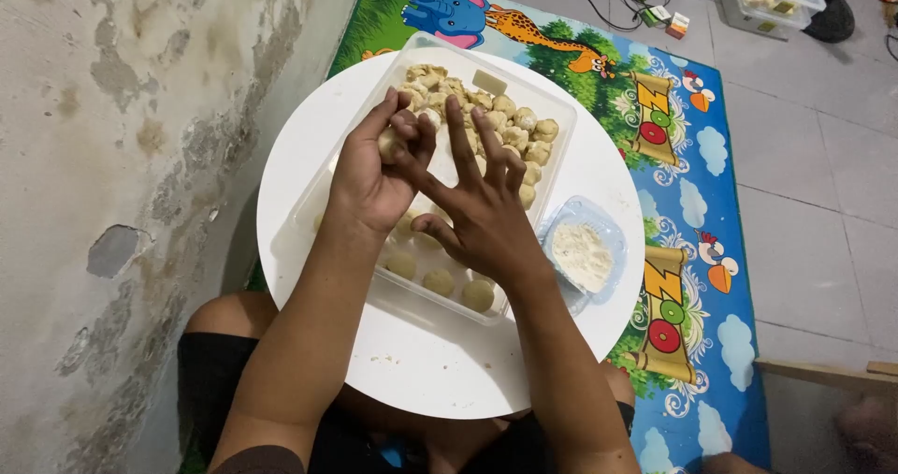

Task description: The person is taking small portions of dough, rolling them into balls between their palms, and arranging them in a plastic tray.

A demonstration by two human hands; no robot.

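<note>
the left hand [369,179] is cupping a small pale dough ball [389,144], curled around it with thumb and fingers clenched lightly on it, while the right hand [482,207] is lying against it with fingers spread wide and flat, closed on nothing, its fingertips [455,109] reaching over the ball as if rolling it against the other palm. all this is happening just above a round white table [309,156], which is standing on a bright play mat [673,277] printed with cartoon animals, beside a stained, peeling wall [122,156]. on the table a clear rectangular plastic tray [552,109] is holding the work: its far end is heaped with rough dough lumps [519,132], and its near end is carrying a few smooth finished balls [458,289] lying apart from one another. just beside the tray, on the right, a small clear tub of white flour [582,254] is sitting. to my eye the person is working at the shaping step, rounding one lump between the hands, and the heap is looking far bigger than the smooth row, so the job is seeming early on. the next move, i'd judge, is calling for the ball to be set down gently at the near end without touching its neighbours, then a fresh lump to be picked from the heap.
</note>
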